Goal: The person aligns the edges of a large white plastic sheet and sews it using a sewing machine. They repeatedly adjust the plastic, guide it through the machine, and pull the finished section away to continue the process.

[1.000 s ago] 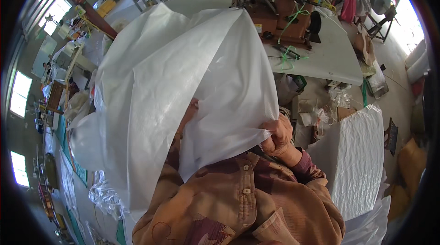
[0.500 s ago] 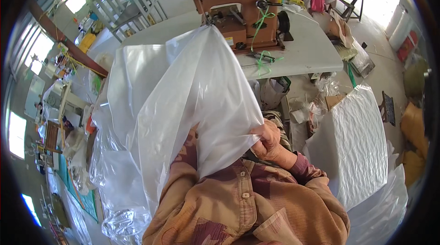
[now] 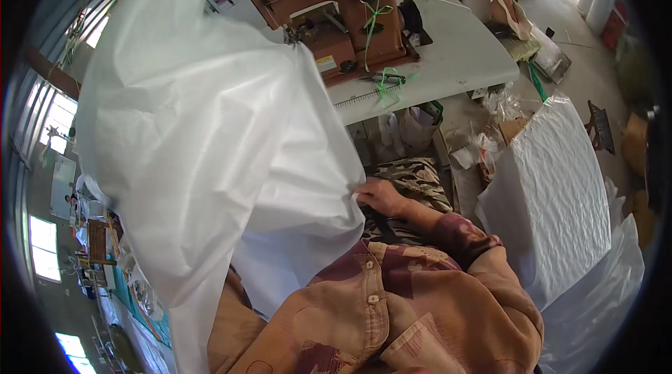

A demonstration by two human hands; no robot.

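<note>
A large, glossy white plastic sheet (image 3: 189,157) billows across the left and middle of the head view. One corner of it reaches the needle area of a brown sewing machine (image 3: 381,24). At the sheet's right edge, my right hand (image 3: 381,196) is closed, pinching the material between thumb and fingers. My left arm passes under the sheet, which covers my left hand entirely.
The machine stands on a pale table (image 3: 455,45), where a small tool with green string (image 3: 388,80) lies. To the right is a stack of white quilted-looking sheets (image 3: 560,199), with clear plastic (image 3: 595,297) below it. Camouflage fabric (image 3: 413,181) shows beyond my right hand.
The sheet has been lifted and spread up to the left, billowing high beside the machine. My right hand has shifted slightly left, still gripping its edge. The whole view has tilted.
</note>
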